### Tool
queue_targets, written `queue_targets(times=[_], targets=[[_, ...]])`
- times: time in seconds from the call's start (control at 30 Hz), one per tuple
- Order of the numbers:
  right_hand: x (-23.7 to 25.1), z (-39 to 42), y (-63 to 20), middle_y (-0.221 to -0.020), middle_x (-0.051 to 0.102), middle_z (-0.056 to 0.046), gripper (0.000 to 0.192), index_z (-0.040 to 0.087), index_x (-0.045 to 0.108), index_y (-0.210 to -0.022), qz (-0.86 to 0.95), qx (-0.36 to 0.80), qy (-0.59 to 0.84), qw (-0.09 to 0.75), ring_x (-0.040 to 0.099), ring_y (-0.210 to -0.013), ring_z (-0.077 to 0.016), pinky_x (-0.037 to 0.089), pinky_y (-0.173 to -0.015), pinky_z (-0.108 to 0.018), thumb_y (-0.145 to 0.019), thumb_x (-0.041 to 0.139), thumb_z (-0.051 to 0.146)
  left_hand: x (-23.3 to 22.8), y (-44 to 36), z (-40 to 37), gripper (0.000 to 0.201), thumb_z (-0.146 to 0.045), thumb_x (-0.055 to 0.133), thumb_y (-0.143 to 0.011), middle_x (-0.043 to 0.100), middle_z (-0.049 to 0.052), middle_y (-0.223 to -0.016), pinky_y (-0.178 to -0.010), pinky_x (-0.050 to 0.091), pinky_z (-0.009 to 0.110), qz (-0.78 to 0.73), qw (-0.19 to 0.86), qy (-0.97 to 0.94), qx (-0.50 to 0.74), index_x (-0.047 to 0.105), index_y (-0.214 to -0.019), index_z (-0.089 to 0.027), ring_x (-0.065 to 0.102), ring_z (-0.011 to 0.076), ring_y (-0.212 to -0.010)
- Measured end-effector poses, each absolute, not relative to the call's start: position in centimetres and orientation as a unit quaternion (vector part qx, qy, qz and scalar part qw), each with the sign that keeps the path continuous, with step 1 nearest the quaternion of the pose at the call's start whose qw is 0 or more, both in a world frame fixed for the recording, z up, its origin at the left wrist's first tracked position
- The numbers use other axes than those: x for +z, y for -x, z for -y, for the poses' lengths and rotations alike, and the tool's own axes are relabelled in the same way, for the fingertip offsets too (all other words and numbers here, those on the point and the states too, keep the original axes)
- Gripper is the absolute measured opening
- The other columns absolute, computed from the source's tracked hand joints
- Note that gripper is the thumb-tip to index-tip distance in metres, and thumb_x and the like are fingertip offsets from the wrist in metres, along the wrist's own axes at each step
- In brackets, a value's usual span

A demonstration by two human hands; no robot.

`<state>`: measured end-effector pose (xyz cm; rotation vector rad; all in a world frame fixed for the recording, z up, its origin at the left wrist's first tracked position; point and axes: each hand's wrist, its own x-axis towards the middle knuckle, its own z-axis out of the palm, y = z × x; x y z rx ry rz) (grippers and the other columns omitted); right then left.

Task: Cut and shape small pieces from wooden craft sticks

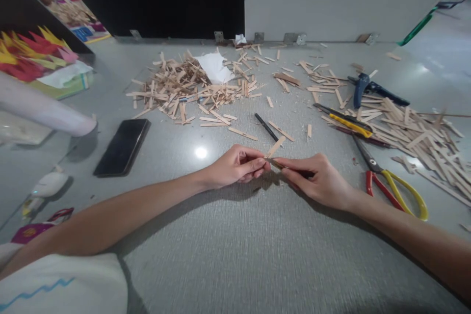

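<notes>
Just above the table, my left hand pinches a flat wooden craft stick, which slants up and away from the fingertips. My right hand is closed around a slim dark tool; its tip meets the stick at the left fingertips, and the palm hides the rest, so its kind is unclear. Beyond the hands lies a black pen, close to loose stick pieces. To the right are a yellow utility knife and scissors with red and yellow handles.
A heap of cut sticks with a crumpled white tissue lies at the back. More sticks and a dark blue tool lie at right. A phone rests at left, near folded paper pieces. A panel stands behind.
</notes>
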<state>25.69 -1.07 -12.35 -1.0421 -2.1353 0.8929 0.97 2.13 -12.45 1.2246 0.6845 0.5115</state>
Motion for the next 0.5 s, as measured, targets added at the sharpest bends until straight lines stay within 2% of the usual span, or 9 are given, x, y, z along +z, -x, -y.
queue_targets(times=[0.13, 0.3, 0.5], targets=[[-12.6, 1.4, -25.4, -0.063, 0.073, -0.002, 0.038, 0.007, 0.082, -0.127, 0.799, 0.312, 0.402, 0.319, 0.045, -0.045, -0.0084, 0.037, -0.042, -0.020, -0.104, 0.058, 0.026, -12.6, -1.1, -2.1, 0.032, -0.044, 0.078, -0.094, 0.059, -0.002, -0.069, -0.044, 0.031, 0.017, -0.317, 0.728, -0.555, 0.247, 0.071, -0.086, -0.014, 0.044, 0.0049, -0.048], [-13.0, 1.9, -25.1, -0.061, 0.071, -0.001, 0.036, 0.008, 0.084, -0.125, 0.798, 0.223, 0.436, 0.351, 0.042, -0.044, -0.0086, 0.039, -0.045, -0.021, -0.103, 0.060, 0.024, -12.9, -1.3, -1.7, 0.032, -0.045, 0.073, -0.098, 0.066, 0.000, -0.073, -0.046, 0.037, 0.017, -0.326, 0.678, -0.591, 0.291, 0.074, -0.091, -0.014, 0.050, 0.0049, -0.048], [-12.7, 2.3, -24.9, -0.069, 0.079, -0.005, 0.035, 0.009, 0.084, -0.126, 0.807, 0.201, 0.444, 0.335, 0.046, -0.043, -0.0088, 0.042, -0.046, -0.022, -0.104, 0.059, 0.022, -13.5, -1.3, -1.3, 0.036, -0.049, 0.073, -0.098, 0.071, 0.003, -0.077, -0.045, 0.040, 0.019, -0.356, 0.636, -0.612, 0.307, 0.078, -0.097, -0.014, 0.054, 0.0070, -0.049]])
